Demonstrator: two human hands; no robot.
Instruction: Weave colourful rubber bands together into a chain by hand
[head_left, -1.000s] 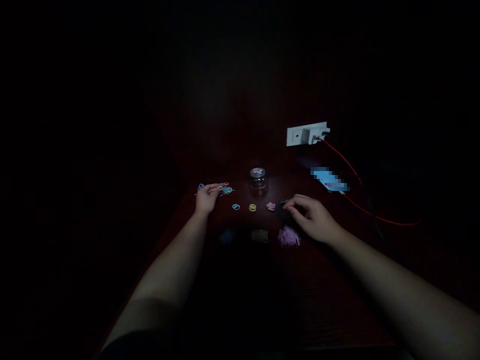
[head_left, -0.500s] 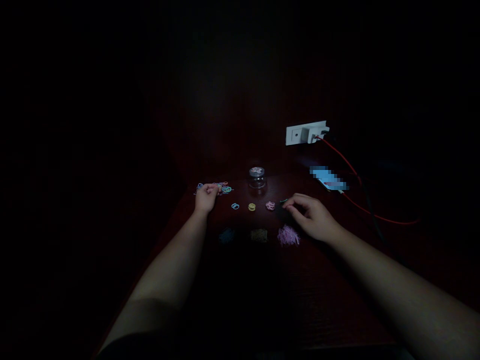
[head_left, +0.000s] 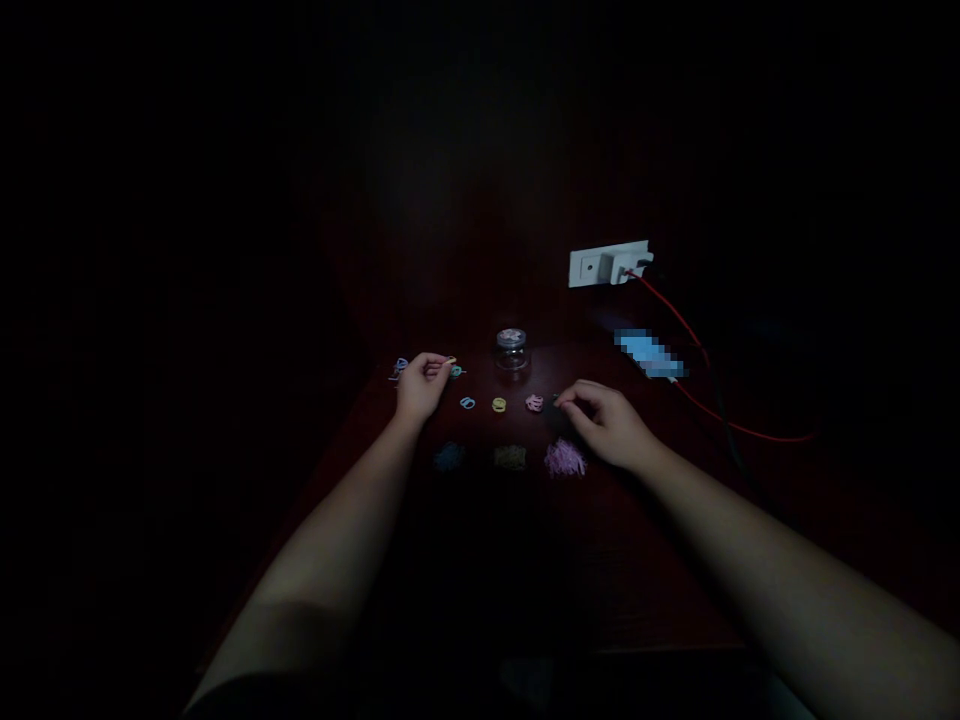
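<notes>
My left hand [head_left: 418,392] is at the mixed pile of small rubber bands [head_left: 401,367], thumb and finger pinching a yellowish rubber band [head_left: 451,360]. A teal rubber band [head_left: 456,371] lies just under those fingertips. My right hand [head_left: 609,425] has thumb and forefinger pressed together low over the table; whatever they hold is too dark to make out. To its left, in a row, lie pink rubber bands [head_left: 534,403], yellow rubber bands [head_left: 499,405] and light blue rubber bands [head_left: 467,403]. Nearer me are a purple heap [head_left: 565,458], a dull yellow heap [head_left: 510,457] and a dark blue heap [head_left: 449,457].
A clear lidded jar [head_left: 512,352] stands behind the row on the dark red table [head_left: 645,600]. A lit phone [head_left: 649,354] lies at the right, its red cable [head_left: 682,317] running to a charger in the wall socket [head_left: 589,267]. The surroundings are very dark.
My left hand has risen slightly to the right, and a yellowish band now shows in its pinch. My right hand's fingertips have shifted left, closer to the pink bands. The view has shifted slightly.
</notes>
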